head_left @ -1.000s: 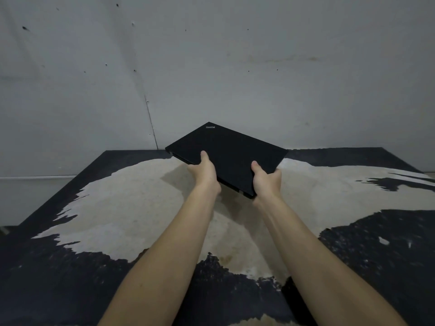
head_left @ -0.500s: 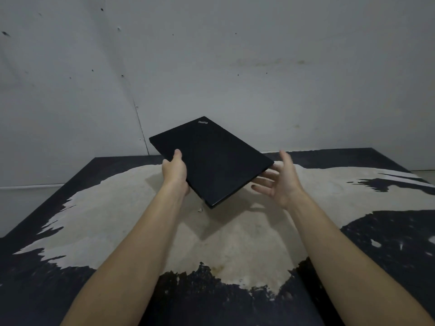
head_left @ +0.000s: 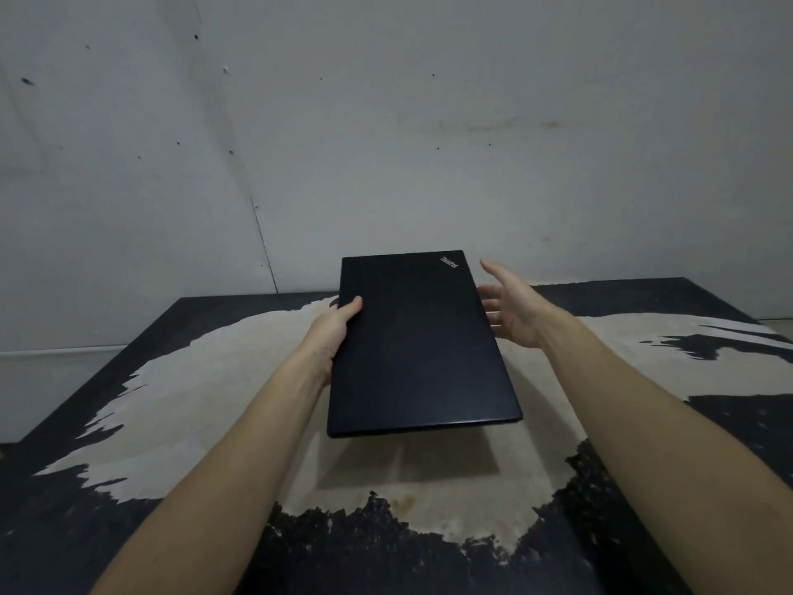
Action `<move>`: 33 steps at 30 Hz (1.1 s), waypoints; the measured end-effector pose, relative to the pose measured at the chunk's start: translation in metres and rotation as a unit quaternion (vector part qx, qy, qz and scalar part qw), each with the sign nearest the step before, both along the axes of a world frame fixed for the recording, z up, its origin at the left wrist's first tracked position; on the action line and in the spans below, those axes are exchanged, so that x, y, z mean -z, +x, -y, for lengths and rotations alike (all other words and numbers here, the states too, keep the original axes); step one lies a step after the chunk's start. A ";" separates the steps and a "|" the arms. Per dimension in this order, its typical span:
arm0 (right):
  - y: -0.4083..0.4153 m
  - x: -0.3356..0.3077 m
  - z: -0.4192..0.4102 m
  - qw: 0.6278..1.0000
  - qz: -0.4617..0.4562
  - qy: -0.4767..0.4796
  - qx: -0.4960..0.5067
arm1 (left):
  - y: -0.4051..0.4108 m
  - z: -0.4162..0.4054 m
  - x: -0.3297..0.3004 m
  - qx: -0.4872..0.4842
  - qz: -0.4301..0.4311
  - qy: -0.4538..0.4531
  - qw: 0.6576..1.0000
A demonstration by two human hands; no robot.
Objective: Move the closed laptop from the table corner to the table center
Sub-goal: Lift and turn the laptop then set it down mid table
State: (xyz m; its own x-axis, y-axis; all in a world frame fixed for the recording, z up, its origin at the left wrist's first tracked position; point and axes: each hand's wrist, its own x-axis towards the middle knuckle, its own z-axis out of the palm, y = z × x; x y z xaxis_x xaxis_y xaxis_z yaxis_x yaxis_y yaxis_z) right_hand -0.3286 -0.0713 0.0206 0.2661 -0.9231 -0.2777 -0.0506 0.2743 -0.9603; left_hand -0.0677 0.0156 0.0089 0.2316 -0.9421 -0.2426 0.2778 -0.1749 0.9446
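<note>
Laptop (head_left: 418, 341) mid-frame looks stiff, heavy, slippery; my left hand (head_left: 332, 332) grips its side, right hand (head_left: 513, 313) open beside it.

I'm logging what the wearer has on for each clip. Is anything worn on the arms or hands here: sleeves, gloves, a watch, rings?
Nothing shows. Both forearms are bare up to the bottom edge of the picture, with no sleeve or cuff in view. The left hand and right hand have no gloves, and no watch, bracelet or ring can be seen on the sides facing the camera.
</note>
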 end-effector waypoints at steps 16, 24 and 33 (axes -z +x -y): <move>-0.001 0.010 0.002 0.994 0.092 0.050 0.019 | -0.009 0.009 0.007 0.110 0.053 0.021 0.992; -0.012 0.022 0.001 0.982 0.164 0.037 0.081 | 0.006 -0.003 0.005 0.143 -0.033 0.044 0.988; -0.016 0.028 -0.002 0.942 0.245 0.021 0.230 | 0.030 -0.001 0.019 0.051 -0.180 -0.005 0.982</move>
